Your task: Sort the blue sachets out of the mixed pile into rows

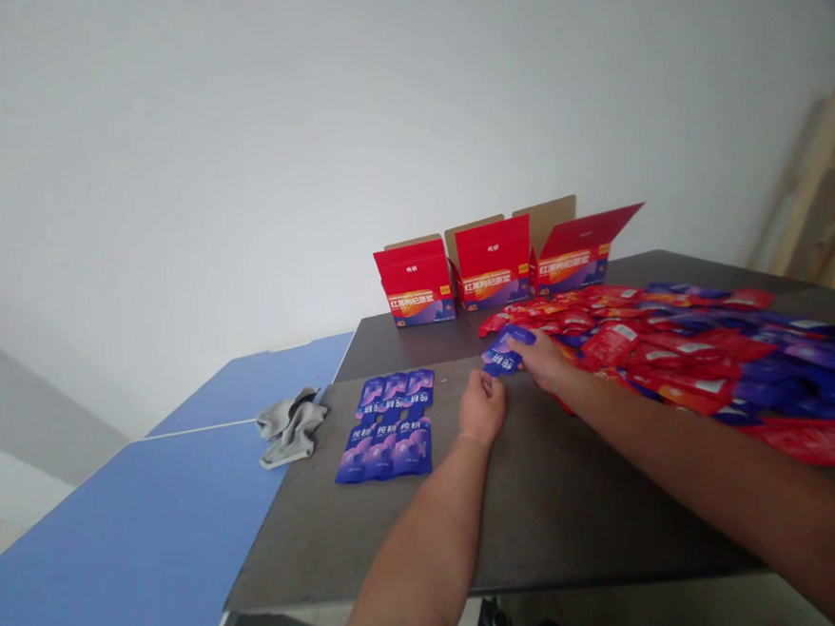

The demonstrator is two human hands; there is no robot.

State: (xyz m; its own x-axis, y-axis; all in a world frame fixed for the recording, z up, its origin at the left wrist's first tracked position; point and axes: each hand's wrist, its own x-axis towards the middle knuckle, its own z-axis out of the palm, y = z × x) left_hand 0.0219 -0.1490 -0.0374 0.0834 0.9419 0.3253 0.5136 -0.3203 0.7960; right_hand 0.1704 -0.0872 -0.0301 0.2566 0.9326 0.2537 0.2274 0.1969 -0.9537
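Observation:
My right hand point(544, 361) is closed on the upper right part of a blue-purple sachet point(503, 353) with white lettering, thumb on top. My left hand point(481, 406) is curled at the lower left end of the same sachet, its fingertips pressed together there. Left of my hands, several blue sachets point(411, 447) lie flat in two rows, lettering upward, their edges touching or overlapping. To the right spreads a loose heap of red sachets point(609, 342) and blue sachets point(786, 381), partly behind my right forearm.
Three red and purple cartons point(421, 303) stand open along the back of the dark table point(377, 554). A grey cloth point(293, 428) lies at the table's left edge, overlapping a blue surface point(147, 532). Wooden slats point(827, 179) lean at the far right.

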